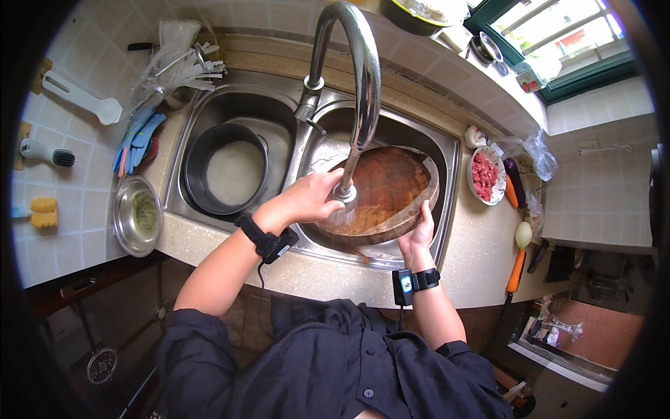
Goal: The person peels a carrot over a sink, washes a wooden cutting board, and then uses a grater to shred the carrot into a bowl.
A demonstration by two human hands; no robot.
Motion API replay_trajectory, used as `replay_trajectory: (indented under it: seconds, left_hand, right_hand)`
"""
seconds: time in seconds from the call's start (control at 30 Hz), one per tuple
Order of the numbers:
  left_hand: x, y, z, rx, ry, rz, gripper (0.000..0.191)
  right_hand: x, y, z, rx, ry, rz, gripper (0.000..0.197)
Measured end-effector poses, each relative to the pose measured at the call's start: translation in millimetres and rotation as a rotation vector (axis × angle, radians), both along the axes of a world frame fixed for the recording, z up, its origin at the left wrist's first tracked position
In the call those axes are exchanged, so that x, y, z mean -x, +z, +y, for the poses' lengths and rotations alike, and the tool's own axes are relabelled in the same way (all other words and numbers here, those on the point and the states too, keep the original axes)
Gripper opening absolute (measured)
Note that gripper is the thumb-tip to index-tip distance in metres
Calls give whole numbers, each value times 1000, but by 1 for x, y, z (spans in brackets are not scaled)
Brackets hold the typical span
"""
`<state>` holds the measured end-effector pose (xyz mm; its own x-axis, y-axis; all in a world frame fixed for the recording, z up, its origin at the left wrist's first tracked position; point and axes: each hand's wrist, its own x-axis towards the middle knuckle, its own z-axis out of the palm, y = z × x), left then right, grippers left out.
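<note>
A thick round wooden chopping board lies tilted in the right basin of the steel double sink. My right hand grips its near right rim, thumb up along the edge. My left hand is at the spout end of the chrome gooseneck faucet, fingers around the nozzle. Water runs from it onto the near left part of the board and darkens the wood. In the left basin stands a dark round pot with whitish contents, perhaps rice in water. The underside of the board is hidden.
A steel bowl with green shreds stands left of the sink, near blue gloves. On the right counter are a bowl of raw minced meat, an eggplant, carrots and a peeler or knife-like tool. The faucet arches over the board.
</note>
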<state>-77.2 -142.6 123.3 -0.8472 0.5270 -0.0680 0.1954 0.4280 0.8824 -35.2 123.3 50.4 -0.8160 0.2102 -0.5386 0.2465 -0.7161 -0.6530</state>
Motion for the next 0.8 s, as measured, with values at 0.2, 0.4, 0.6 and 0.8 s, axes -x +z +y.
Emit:
replay_trajectory:
  seconds: [0.2,0.4,0.6,0.8]
  left_hand:
    - [2,0,-2,86,37,191,37]
    - [9,2,-3,117,31,289,37]
    - [16,-10,6,131,43,321,37]
    - [40,-26,56,-21,180,587,36]
  right_hand:
    - [4,13,-10,-276,-10,26,45]
    - [5,19,-9,-356,-69,-111,41]
    - [0,33,-8,-401,16,-154,44]
    - [-7,59,-9,-351,-13,-94,43]
